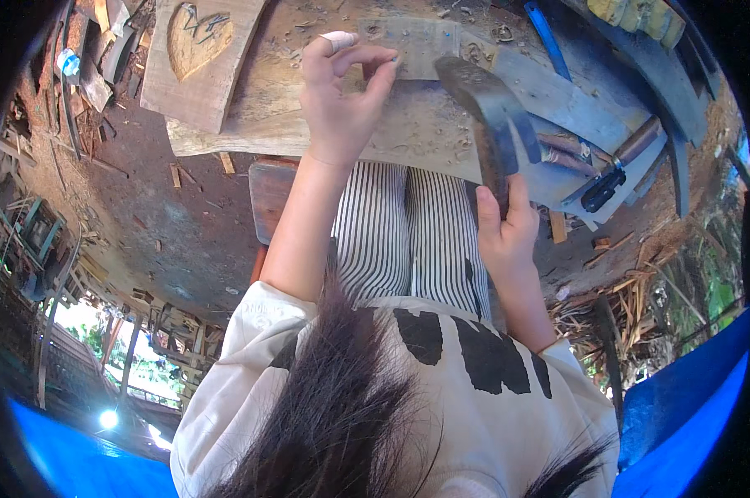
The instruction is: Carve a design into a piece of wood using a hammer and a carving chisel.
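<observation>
My left hand (pixel 342 104), with a pale wrap on one finger, is raised over the wooden work surface (pixel 275 116). Its thumb and forefinger are pinched together on something tiny, too small to name. In my right hand (pixel 509 228) is a claw hammer (pixel 483 95), gripped by its handle, with the head up over the near edge of the work surface. Beneath the hammer and left hand lies a thin greyish board (pixel 425 145). Another flat piece of wood (pixel 408 46) rests beyond my left fingertips.
At the left, a board (pixel 163 91) has a heart-shaped hollow (pixel 199 41) holding several thin dark nail-like pieces. A blue strip (pixel 547 40), a wooden-handled tool (pixel 636 143) and a black object (pixel 603 191) lie at the right. Wood scraps (pixel 101 91) litter the left ground.
</observation>
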`<control>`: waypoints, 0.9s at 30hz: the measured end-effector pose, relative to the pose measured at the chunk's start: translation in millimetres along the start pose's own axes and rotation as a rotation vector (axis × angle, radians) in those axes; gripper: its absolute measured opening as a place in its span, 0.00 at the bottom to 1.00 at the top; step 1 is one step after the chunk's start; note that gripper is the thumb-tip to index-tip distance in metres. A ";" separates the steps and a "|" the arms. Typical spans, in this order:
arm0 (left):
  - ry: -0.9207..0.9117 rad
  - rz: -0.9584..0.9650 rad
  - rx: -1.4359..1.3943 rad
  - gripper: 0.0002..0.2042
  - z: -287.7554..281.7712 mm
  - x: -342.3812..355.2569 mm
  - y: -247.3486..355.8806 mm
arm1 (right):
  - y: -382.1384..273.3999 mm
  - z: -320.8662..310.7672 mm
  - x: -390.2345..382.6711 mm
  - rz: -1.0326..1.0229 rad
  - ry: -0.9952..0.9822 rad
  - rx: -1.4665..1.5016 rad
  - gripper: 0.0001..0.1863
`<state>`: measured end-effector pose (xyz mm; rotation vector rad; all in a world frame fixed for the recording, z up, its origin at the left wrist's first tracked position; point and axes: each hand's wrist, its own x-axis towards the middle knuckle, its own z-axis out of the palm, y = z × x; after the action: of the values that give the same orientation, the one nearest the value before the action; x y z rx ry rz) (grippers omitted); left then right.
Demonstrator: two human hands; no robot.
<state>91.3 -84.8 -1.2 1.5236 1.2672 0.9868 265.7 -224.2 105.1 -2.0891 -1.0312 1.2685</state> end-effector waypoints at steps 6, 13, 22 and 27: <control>-0.019 0.136 0.115 0.29 -5.4 12.3 -9.1 | -7.5 12.0 10.7 -0.205 -0.028 -0.047 0.17; -0.137 -0.028 -0.014 0.33 -12.4 12.9 -21.1 | -9.9 23.7 19.2 -0.167 0.024 -0.088 0.17; -0.191 -0.106 -0.144 0.28 -17.2 16.2 -10.6 | -5.7 21.4 17.0 -0.105 -0.066 -0.210 0.19; -0.218 -0.243 -0.347 0.29 -13.1 20.1 -3.5 | -2.8 28.1 20.6 -0.283 0.085 -0.027 0.18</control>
<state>81.1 -62.9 -0.2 1.1447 1.0359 0.8086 245.6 -205.4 83.5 -1.9163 -1.2590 1.0227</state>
